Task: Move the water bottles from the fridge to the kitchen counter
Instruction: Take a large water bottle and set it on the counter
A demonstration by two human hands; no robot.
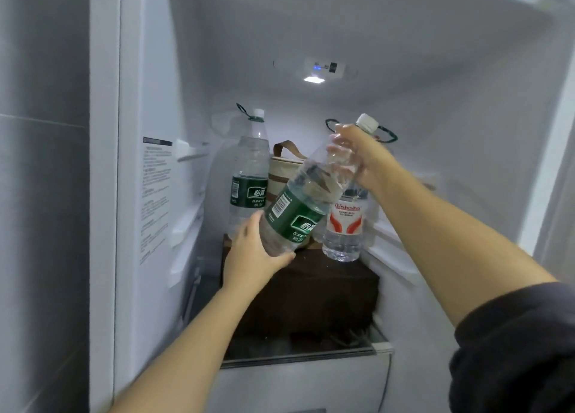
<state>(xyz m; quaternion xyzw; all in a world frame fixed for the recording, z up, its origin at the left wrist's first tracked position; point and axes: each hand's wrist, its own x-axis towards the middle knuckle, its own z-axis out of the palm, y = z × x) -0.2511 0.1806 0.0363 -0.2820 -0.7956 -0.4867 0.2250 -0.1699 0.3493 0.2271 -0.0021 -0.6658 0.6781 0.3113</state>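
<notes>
Inside the fridge, the right hand has its fingers clamped round the neck of a tilted green-labelled water bottle, just below its white cap. The left hand cups the base, fingers curled about it. A red-labelled Wahaha bottle stands below the right fingers, and an upright green-labelled bottle stands beyond the left fingers

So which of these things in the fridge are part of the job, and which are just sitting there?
Part of the job: tilted green-labelled clear plastic bottle, held by left hand and right hand; upright green-labelled clear plastic bottle; red-and-white-labelled clear plastic bottle.
Just there: beige fabric bag with brown handle; dark brown box.
</notes>
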